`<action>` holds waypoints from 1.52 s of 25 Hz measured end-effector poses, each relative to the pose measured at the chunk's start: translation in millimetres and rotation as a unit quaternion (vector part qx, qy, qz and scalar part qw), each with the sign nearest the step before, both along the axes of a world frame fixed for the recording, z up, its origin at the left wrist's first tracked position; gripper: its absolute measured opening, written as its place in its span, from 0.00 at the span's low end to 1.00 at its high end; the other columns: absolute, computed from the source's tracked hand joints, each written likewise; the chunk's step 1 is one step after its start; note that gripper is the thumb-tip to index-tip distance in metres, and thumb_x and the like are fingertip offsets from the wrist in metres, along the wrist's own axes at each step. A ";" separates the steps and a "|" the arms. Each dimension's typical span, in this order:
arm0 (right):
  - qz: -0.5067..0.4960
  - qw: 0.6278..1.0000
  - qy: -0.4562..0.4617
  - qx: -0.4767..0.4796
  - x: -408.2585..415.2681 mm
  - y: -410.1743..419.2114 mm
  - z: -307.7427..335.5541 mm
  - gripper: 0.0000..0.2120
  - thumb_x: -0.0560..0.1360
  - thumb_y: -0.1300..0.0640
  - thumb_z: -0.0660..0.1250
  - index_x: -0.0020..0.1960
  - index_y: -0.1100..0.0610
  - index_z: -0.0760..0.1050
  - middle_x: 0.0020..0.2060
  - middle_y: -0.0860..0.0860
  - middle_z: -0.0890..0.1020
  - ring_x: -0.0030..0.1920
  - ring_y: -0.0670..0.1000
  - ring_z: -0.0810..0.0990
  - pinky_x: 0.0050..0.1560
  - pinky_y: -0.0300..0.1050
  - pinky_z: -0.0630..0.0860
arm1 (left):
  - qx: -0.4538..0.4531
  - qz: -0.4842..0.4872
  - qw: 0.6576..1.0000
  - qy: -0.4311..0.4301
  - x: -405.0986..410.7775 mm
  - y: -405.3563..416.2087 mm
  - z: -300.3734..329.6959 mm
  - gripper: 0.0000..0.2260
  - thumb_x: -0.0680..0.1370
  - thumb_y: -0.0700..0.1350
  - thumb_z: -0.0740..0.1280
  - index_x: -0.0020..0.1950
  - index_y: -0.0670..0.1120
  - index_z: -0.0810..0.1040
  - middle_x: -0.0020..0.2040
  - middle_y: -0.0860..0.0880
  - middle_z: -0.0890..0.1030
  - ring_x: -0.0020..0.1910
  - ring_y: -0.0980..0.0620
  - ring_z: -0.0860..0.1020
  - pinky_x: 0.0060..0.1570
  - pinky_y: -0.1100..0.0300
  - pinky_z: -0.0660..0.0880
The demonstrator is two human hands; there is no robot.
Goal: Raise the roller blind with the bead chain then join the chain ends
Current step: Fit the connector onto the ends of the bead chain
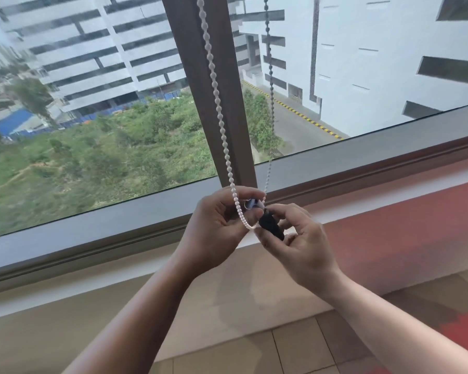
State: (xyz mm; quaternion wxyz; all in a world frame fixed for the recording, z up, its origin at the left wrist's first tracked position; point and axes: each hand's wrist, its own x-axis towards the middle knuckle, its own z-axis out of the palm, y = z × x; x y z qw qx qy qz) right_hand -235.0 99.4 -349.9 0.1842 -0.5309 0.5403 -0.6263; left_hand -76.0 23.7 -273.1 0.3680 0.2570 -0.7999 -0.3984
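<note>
A grey window sill (362, 155) crosses the middle of the frame above a beige and red ledge (389, 228) and tiled floor (295, 344) (buildings and greenery outside). Two strands of bead chain (219, 103) hang at centre, one before the brown window post (197, 76). Two hands meet there: the left hand (216, 228) pinches the chain, the right hand (297, 238) grips one black connector (271, 226).

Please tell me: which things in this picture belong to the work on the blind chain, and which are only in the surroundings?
Belong to the job:
- bead chain, two strands hanging down to the hands
- black connector, pinched by the right hand
- left hand, holding the chain's lower end

Only surroundings:
- window frame
- sill
- floor tiles
- buildings outside
</note>
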 end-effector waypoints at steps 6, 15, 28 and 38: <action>0.022 0.999 -0.039 -0.020 0.1 7.0 2.1 0.15 0.70 0.54 0.78 0.55 0.54 0.83 0.47 0.51 0.84 0.40 0.48 0.78 0.30 0.40 0.74 | 0.044 -0.002 0.998 0.049 -0.4 8.1 -2.0 0.13 0.76 0.33 0.75 0.58 0.46 0.85 0.50 0.44 0.87 0.50 0.46 0.86 0.53 0.55 0.81; 0.025 0.998 -0.014 -0.057 4.3 6.5 2.9 0.13 0.71 0.56 0.78 0.55 0.54 0.84 0.45 0.47 0.83 0.42 0.49 0.77 0.38 0.35 0.70 | 0.094 -0.024 0.991 0.094 11.2 13.8 -4.8 0.11 0.79 0.30 0.70 0.60 0.36 0.82 0.51 0.46 0.88 0.49 0.50 0.86 0.52 0.58 0.80; 0.042 0.992 -0.014 -0.120 15.7 24.2 10.1 0.15 0.71 0.65 0.78 0.57 0.58 0.83 0.45 0.58 0.83 0.44 0.54 0.82 0.42 0.44 0.78 | 0.112 -0.024 0.989 0.094 26.7 27.8 -0.7 0.12 0.75 0.35 0.75 0.58 0.43 0.86 0.53 0.45 0.89 0.54 0.46 0.86 0.56 0.55 0.80; 0.030 0.992 0.007 -0.120 25.2 32.9 6.4 0.17 0.72 0.62 0.77 0.60 0.57 0.83 0.45 0.53 0.81 0.43 0.53 0.80 0.43 0.43 0.76 | 0.083 0.008 0.993 0.081 37.9 38.5 -3.9 0.11 0.78 0.37 0.73 0.59 0.43 0.86 0.54 0.48 0.89 0.55 0.50 0.86 0.57 0.59 0.79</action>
